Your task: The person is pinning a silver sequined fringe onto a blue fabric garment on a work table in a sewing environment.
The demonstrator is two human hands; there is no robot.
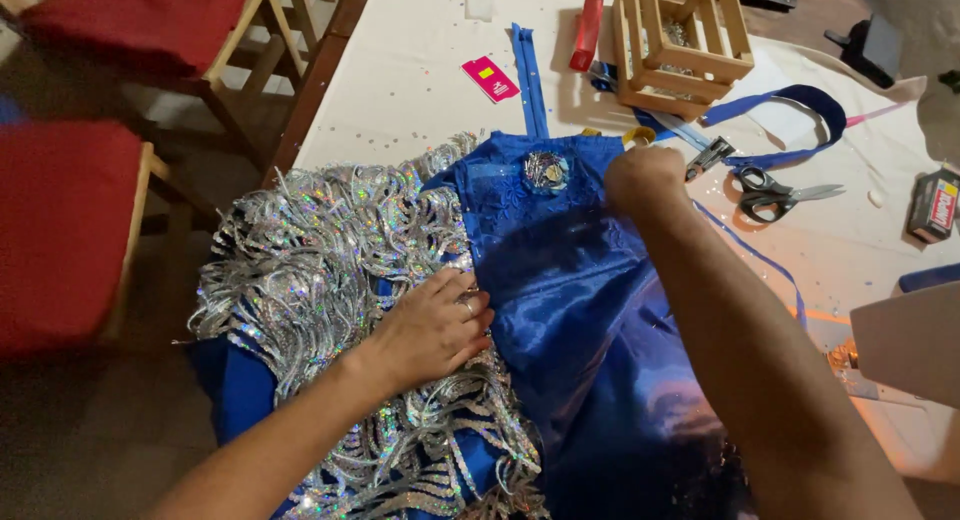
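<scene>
The left hand lay flat and open on the silver sequin fringe of a blue satin garment spread across the table. The right hand was clenched at the garment's upper edge, though what it pinched could not be seen. Just beyond it lay scissors, a blue zipper, a blue strap and a wooden crate.
</scene>
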